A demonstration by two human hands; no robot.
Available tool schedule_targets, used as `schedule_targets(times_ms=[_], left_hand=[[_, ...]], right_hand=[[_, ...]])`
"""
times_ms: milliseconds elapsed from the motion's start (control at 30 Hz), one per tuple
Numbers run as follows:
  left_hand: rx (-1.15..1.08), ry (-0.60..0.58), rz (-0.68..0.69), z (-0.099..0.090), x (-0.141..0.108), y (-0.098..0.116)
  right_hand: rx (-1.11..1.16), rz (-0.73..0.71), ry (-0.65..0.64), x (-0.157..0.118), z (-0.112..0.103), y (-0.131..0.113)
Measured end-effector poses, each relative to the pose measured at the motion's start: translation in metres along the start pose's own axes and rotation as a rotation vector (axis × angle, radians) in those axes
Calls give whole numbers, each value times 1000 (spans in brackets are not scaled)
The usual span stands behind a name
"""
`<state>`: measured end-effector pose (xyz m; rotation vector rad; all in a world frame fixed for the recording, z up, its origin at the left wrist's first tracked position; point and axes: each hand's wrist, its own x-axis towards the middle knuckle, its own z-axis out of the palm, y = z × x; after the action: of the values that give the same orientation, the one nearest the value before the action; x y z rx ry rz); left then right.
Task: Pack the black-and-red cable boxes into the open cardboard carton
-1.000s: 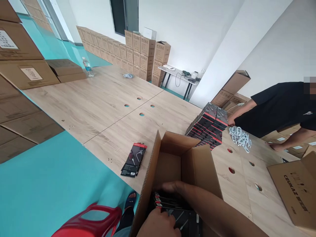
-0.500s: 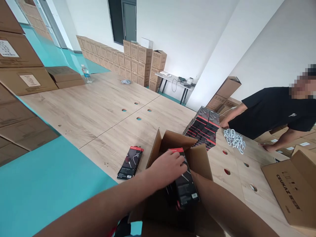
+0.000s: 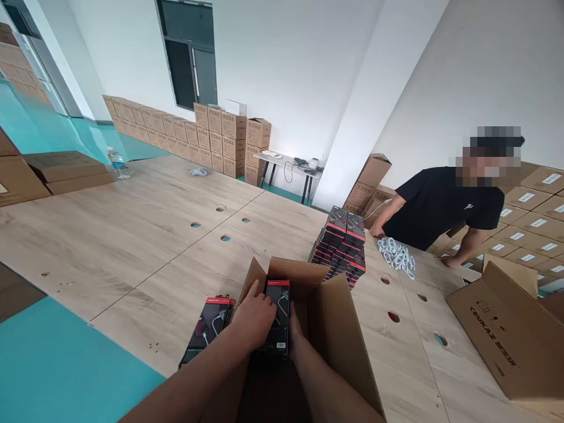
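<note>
Inside an open brown carton (image 3: 341,329), against its left wall, are black cable boxes (image 3: 278,329) with a red top edge and a picture of a white cable. My left hand (image 3: 255,317) grips the left side and front face of the top one, fingers bent over it. Along the box's right side, within the carton, presses my right hand (image 3: 296,329); its fingers are partly hidden. Left of the carton, several flat black and red cable packs (image 3: 207,329) lie on the wooden table (image 3: 145,235).
Stacked black and red boxes (image 3: 339,241) stand beyond the carton. White coiled cables (image 3: 396,255) lie to their right, near a person (image 3: 440,205) leaning on the table. Another open carton (image 3: 506,329) is at right, a water bottle (image 3: 118,163) at far left.
The cable box has moved down and left into the carton and straightened from its tilt. My left hand has shifted to its left side. The view has swung right.
</note>
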<state>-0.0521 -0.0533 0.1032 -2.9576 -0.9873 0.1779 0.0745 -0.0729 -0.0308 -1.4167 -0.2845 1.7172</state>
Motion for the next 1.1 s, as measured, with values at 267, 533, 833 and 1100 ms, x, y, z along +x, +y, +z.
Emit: schedule_targets(times_ms=[267,533,833,1100], left_hand=[[-449,604,-239,-26,-49,-32],[-950,194,-1122,89,-103,-114],[-1503,-50,-1265,153,-113,-98],[-1009,530,-1192,68,-102,-75]], right_hand=[[189,10,-42,12,0,-5],[191,13,-88,12,8,-10],[157,156,-212,12,-10,7],[25,111,-97,28,-16,11]])
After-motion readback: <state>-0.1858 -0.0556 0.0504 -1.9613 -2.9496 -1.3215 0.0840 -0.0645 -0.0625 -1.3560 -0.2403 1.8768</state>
